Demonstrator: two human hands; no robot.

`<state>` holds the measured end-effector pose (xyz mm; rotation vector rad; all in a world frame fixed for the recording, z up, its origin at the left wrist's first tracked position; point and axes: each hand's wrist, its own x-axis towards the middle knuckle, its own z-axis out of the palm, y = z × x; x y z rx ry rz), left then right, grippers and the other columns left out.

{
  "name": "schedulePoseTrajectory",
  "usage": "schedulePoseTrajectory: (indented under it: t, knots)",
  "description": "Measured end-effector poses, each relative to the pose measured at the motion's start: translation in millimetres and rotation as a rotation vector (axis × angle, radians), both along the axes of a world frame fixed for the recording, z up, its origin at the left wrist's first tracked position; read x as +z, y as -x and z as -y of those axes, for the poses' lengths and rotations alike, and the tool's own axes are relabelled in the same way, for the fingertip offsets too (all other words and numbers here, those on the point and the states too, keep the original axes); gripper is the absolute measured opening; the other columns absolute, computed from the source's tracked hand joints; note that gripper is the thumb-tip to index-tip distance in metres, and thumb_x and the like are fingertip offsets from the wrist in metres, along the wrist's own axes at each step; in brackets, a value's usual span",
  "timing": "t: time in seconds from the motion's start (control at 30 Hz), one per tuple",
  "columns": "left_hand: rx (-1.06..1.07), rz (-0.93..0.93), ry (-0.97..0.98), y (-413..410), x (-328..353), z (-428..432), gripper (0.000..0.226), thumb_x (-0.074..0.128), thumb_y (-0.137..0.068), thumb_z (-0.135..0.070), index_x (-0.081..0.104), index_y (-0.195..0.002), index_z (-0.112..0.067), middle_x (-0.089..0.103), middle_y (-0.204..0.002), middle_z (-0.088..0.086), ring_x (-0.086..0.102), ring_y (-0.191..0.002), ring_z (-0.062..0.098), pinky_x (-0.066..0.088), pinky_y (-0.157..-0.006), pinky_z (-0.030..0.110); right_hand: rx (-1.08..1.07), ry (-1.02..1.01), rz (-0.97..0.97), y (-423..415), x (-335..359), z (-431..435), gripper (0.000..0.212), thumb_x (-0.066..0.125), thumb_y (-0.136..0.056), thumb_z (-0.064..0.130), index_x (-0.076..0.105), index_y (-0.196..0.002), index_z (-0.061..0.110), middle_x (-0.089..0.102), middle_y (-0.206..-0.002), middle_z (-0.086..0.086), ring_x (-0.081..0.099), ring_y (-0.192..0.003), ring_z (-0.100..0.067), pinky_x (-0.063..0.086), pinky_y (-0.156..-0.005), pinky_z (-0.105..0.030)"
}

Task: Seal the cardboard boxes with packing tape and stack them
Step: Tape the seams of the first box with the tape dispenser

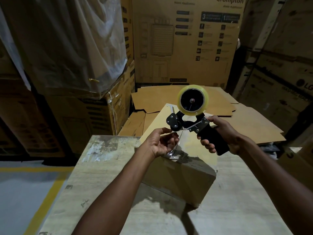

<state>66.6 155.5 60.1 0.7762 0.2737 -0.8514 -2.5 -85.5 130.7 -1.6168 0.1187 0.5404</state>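
Observation:
A closed brown cardboard box [179, 173] sits on a worn pale table [94, 175] in front of me. Above it I hold a black tape dispenser [188, 121] with a roll of clear packing tape [193, 100] on top. My right hand [221, 133] grips the dispenser's black handle. My left hand [160, 143] pinches the loose end of the clear tape [176, 145] just below the dispenser's roller, over the near top edge of the box.
Flattened cardboard sheets [159, 97] lie behind the table. Tall printed cartons [186, 39] stand at the back and on the right. A plastic-wrapped stack [71, 48] rises at the left. The grey floor with a yellow line [47, 200] shows at lower left.

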Motion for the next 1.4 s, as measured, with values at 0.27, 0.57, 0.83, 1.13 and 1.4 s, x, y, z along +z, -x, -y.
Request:
schedulePoseTrajectory:
  t: [0.27, 0.57, 0.83, 1.13, 1.4]
  knots:
    - [0.092, 0.021, 0.014, 8, -1, -1, 0.014, 0.054, -0.085, -0.012, 0.056, -0.091, 0.000, 0.062, -0.078, 0.017, 0.058, -0.057, 0.023, 0.044, -0.040, 0.020, 0.042, 0.035, 0.017, -1, 0, 1, 0.074, 0.042, -0.093, 0.068, 0.065, -0.096, -0.003, 0.051, -0.074, -0.015, 0.045, -0.056, -0.025, 0.042, -0.053, -0.031]
    - [0.185, 0.198, -0.063, 4, -10, -14, 0.024, 0.045, -0.092, -0.016, 0.065, -0.086, -0.006, 0.064, -0.078, 0.012, 0.056, -0.062, 0.021, 0.037, -0.042, 0.019, 0.049, 0.031, 0.041, -2, 5, -1, 0.075, 0.043, -0.091, 0.068, 0.064, -0.097, -0.004, 0.051, -0.073, -0.014, 0.044, -0.056, -0.024, 0.041, -0.052, -0.031]
    - [0.105, 0.255, -0.253, 2, -4, -13, 0.014, 0.069, -0.091, -0.015, 0.068, -0.081, -0.005, 0.069, -0.072, 0.008, 0.062, -0.056, 0.014, 0.043, -0.040, 0.016, 0.069, 0.044, 0.050, 0, 3, 0, 0.076, 0.043, -0.093, 0.068, 0.065, -0.098, -0.004, 0.053, -0.074, -0.016, 0.046, -0.055, -0.024, 0.043, -0.053, -0.031]
    - [0.099, 0.291, -0.482, -6, -2, -22, 0.027, 0.051, -0.096, 0.011, 0.068, -0.080, -0.003, 0.070, -0.062, 0.012, 0.059, -0.048, 0.009, 0.043, -0.038, 0.013, 0.104, 0.075, 0.048, 5, -9, -3, 0.079, 0.043, -0.096, 0.070, 0.066, -0.103, -0.006, 0.055, -0.078, -0.016, 0.049, -0.057, -0.026, 0.046, -0.056, -0.033]
    - [0.142, 0.418, -0.720, -21, 3, -47, 0.045, 0.043, -0.087, 0.023, 0.060, -0.121, -0.001, 0.070, -0.073, 0.020, 0.065, -0.046, 0.015, 0.037, -0.032, 0.018, 0.114, 0.079, 0.073, 8, -20, -23, 0.074, 0.040, -0.098, 0.067, 0.066, -0.100, -0.002, 0.055, -0.079, -0.015, 0.048, -0.059, -0.025, 0.045, -0.057, -0.034]
